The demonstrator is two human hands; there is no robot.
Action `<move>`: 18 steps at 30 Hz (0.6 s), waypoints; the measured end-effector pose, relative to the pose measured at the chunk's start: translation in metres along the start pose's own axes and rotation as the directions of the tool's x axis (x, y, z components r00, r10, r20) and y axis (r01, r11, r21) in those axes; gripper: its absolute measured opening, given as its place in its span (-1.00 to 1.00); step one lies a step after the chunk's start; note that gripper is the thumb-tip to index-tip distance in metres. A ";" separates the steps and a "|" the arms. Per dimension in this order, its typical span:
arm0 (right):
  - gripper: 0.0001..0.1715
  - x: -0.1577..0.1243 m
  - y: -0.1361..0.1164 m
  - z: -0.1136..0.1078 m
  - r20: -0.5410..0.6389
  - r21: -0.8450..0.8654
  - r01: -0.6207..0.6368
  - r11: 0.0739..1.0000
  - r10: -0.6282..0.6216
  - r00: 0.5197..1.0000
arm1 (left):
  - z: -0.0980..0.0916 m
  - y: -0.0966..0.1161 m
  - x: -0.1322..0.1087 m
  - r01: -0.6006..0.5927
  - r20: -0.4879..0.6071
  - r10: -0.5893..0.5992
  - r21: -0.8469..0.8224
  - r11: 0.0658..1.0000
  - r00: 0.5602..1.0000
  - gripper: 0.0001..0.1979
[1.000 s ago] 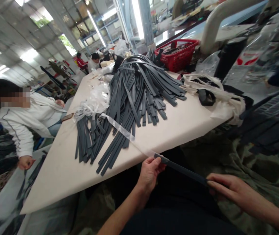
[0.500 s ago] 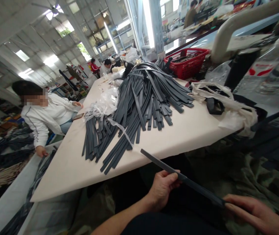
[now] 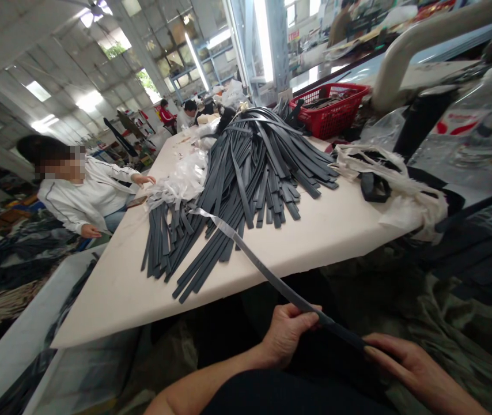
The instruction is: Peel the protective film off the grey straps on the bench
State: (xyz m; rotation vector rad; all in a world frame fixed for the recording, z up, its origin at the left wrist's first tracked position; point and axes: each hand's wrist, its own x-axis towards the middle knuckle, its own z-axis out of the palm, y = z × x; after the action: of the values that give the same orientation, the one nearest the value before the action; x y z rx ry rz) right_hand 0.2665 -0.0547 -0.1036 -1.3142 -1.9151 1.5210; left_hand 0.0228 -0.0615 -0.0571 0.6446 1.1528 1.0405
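A long dark grey fabric strip (image 3: 267,272) runs slantwise from the table edge down to my lap. My left hand (image 3: 287,334) pinches it between thumb and fingers near its middle. Further down the strip, my right hand (image 3: 405,360) grips it with thumb and fingertips. The strip's far end meets a translucent whitish ribbon (image 3: 214,218) lying over the heap; whether they are joined, I cannot tell. Beyond my hands, a large heap of similar grey strips (image 3: 246,167) spreads across the pale tabletop (image 3: 315,248). White translucent film scraps (image 3: 183,178) sit against the heap's left side.
A red basket (image 3: 332,109) stands behind the heap. Torn white plastic (image 3: 419,190) and a black roll (image 3: 374,187) lie on the right, near a thick pipe (image 3: 395,63). Across the table sits a co-worker in a white jacket (image 3: 86,193). A pale bin (image 3: 34,323) stands at lower left.
The strip's far end has moved up and left to the translucent ribbon. My right hand has shifted left, closer to my left hand. The co-worker's hands have moved.
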 end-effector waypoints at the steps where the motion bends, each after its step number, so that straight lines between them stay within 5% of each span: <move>1: -0.46 -0.007 0.013 -0.004 -0.034 -0.008 -0.023 1.000 0.022 0.999 | 0.000 -0.001 0.000 0.007 -0.005 -0.007 -0.003 1.000 1.000 -0.68; 5: -0.45 -0.011 0.024 -0.005 -0.136 -0.073 -0.043 0.996 0.032 0.990 | 0.005 -0.006 0.000 0.041 0.049 -0.042 0.018 0.999 0.998 -0.67; 12: -0.56 0.032 -0.033 0.019 -0.054 -0.121 0.154 0.981 -0.162 0.985 | 0.008 -0.010 -0.002 0.059 0.039 -0.061 0.054 0.997 0.997 -0.61; 14: -0.57 0.024 -0.019 0.013 -0.016 -0.087 0.126 0.988 -0.128 0.992 | 0.006 -0.010 0.000 0.056 0.027 -0.057 0.052 0.997 0.998 -0.62; 18: -0.55 -0.017 0.054 -0.007 -0.085 -0.107 0.001 0.994 -0.010 0.996 | 0.002 -0.017 0.006 0.051 0.032 -0.052 0.038 0.998 0.998 -0.65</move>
State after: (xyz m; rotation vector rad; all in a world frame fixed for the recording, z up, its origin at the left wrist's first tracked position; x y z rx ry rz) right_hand 0.3041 -0.0654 -0.1453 -1.3946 -1.9682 1.3537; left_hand 0.0303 -0.0633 -0.0735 0.6563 1.1568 0.9635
